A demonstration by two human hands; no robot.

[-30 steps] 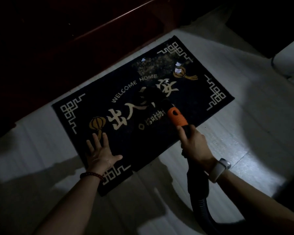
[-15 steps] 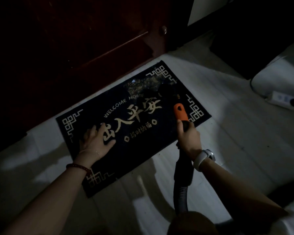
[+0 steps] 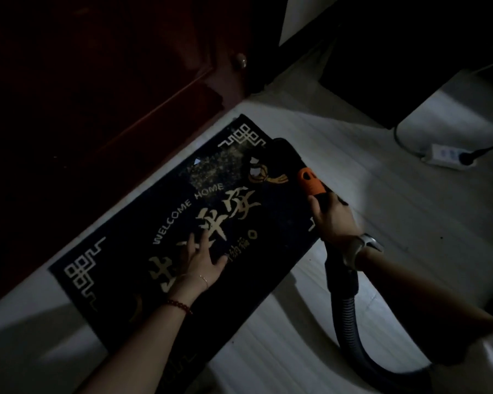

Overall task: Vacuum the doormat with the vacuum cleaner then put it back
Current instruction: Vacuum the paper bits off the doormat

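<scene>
- Step in hand, as I read it: the vacuuming pass itself. I have the doormat (image 3: pixel 165 251) flat on the pale floor (image 3: pixel 382 223), lying along the foot of a dark red door (image 3: pixel 97 95).
- My left hand (image 3: pixel 202 265) lies on the mat's middle, fingers straight and spread, pressing it down; it holds nothing.
- My right hand (image 3: pixel 333 220) is curled round the vacuum cleaner handle (image 3: pixel 310 184), just behind its orange collar. The black nozzle (image 3: pixel 285 155) sits at the mat's far right corner; I cannot tell in this dim light whether it touches the pile. The ribbed hose (image 3: pixel 350 322) trails back past my right wrist.
- A pale speckled patch of grit (image 3: pixel 217 169) and a small white scrap (image 3: pixel 197 161) lie just left of the nozzle, above the lettering.
- Next move, my judgement: draw the nozzle left across that patch while the left hand pins the mat. Putting back is not yet due.
- Writing: "WELCOME HOME" in pale capitals, arched; large gold Chinese characters below, partly under my hand, too blurred to read surely. No brand visible on the vacuum.
- A white power strip (image 3: pixel 447 156) sits at far right.
</scene>
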